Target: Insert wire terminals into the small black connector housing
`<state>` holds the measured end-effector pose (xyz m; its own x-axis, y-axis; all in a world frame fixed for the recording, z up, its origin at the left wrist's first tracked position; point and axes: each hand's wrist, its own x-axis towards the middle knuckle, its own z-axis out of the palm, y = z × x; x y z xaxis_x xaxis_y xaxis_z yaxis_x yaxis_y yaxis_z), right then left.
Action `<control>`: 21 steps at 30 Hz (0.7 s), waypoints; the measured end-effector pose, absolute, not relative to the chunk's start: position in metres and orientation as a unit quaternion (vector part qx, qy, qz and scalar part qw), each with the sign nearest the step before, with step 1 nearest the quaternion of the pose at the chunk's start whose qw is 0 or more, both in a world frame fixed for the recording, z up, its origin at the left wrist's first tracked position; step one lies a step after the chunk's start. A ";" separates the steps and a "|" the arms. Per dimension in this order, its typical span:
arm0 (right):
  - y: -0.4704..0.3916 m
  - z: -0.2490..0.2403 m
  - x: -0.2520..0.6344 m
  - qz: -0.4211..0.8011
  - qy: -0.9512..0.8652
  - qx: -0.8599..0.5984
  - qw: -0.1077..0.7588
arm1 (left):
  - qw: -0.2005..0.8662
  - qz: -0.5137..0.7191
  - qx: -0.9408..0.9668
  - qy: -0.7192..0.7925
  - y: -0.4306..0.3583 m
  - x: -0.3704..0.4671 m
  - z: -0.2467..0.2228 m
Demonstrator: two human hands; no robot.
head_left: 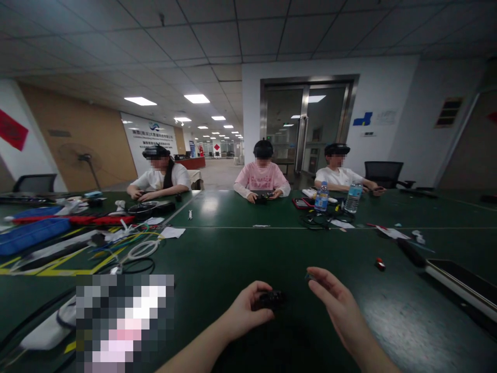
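Observation:
My left hand point(250, 311) is closed around a small black object point(273, 299), whose kind is too dark to make out; its far end sticks out past my fingers. To the right of it, my right hand point(330, 295) pinches a tiny greyish piece point(309, 277) between thumb and fingertips. That piece is too small to name and is held apart from the black object. Both hands are above the dark green table point(217, 254).
A small red object point(380, 264) lies to the right, near a flat dark device point(462, 282). Cables point(143, 249), a blue tray point(34, 235) and a white power strip point(50, 324) crowd the left. Bottles point(353, 198) stand farther back. Three people sit across the table.

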<state>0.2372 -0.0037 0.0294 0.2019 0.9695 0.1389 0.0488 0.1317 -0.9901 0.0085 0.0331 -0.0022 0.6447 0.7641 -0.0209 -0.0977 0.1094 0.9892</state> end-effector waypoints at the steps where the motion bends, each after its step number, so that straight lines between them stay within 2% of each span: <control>1: -0.003 0.029 0.239 0.400 -0.480 -0.522 0.580 | 0.691 0.310 0.589 0.283 0.033 0.008 -0.002; 15: 0.001 0.025 0.245 0.445 -0.410 -0.495 0.624 | 0.685 0.303 0.599 0.282 0.036 0.008 -0.008; 21: -0.001 0.024 0.233 0.437 -0.465 -0.502 0.584 | 0.679 0.311 0.605 0.275 0.035 0.011 -0.008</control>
